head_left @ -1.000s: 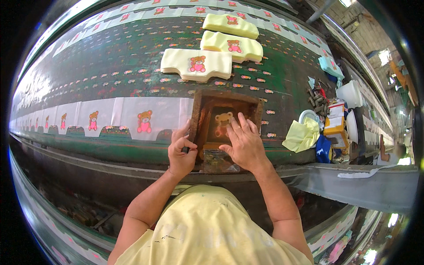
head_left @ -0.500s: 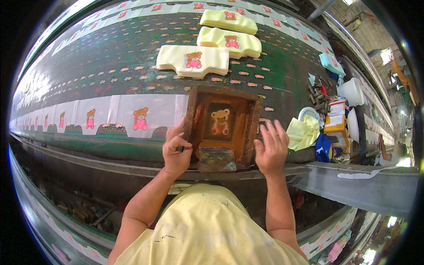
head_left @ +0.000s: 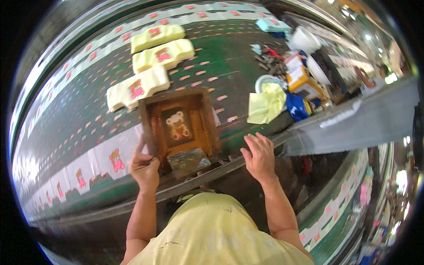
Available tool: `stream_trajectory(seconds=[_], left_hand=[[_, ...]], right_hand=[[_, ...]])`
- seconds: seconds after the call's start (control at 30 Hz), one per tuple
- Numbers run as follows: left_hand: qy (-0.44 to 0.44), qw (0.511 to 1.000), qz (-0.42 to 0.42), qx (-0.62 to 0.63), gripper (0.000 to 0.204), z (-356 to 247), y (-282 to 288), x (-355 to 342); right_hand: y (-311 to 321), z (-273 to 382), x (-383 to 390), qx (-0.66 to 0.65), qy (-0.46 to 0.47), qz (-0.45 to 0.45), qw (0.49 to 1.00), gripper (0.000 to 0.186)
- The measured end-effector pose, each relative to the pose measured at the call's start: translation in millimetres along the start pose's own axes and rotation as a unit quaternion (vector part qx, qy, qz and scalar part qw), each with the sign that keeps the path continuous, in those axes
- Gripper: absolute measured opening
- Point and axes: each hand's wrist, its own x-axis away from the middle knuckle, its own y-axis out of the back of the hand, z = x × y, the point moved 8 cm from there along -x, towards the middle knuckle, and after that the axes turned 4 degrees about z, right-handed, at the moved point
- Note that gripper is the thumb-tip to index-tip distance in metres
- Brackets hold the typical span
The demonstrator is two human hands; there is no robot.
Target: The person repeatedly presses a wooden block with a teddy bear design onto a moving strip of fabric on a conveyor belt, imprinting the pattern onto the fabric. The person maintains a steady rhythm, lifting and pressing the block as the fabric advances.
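Observation:
A brown wooden screen-printing frame lies on the green table at its near edge, with a pale teddy bear stencil on its mesh. At the near end of the frame rests a flat, paint-smeared grey piece, perhaps a squeegee. My left hand is closed on the frame's left side, thumb and fingers bent, fingertips partly hidden. To the right of the frame, my right hand hovers near the table edge, fingers stretched and holding nothing. White fabric pieces printed with bears run leftward from the frame.
Beyond the frame sit three stacks of pale yellow bear-printed pieces. At right are a yellow cloth, a blue packet, a yellow box and white buckets. A metal rail borders the table. Another person is farther right.
My view has turned to the right, so the table appears tilted and shifted left. My right hand has moved away from the frame's right side; my left hand stays at its left side.

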Motion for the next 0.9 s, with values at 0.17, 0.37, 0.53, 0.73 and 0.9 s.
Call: stream_trajectory(seconds=[0.17,0.37,0.53,0.73,0.9], left_hand=[[0.008,0.995,0.031,0.09,0.032,-10,7,-31],[0.07,0.974,0.162,0.143,0.034,13,-18,-23],[0.125,0.929,0.287,0.197,0.036,16,-80,11],[0.108,0.868,0.441,0.2,0.038,-14,-201,93],[0.089,0.81,0.551,0.181,0.031,-36,-296,190]], right_hand=[[36,6,64,-0.065,-0.094,-0.049,0.992,0.036],[46,15,142,-0.3,-0.282,-0.09,0.907,0.037],[11,44,181,-0.678,-0.309,-0.15,0.65,0.084],[51,68,275,-0.684,-0.32,-0.349,0.555,0.084],[116,65,373,-0.393,-0.418,-0.396,0.717,0.077]])
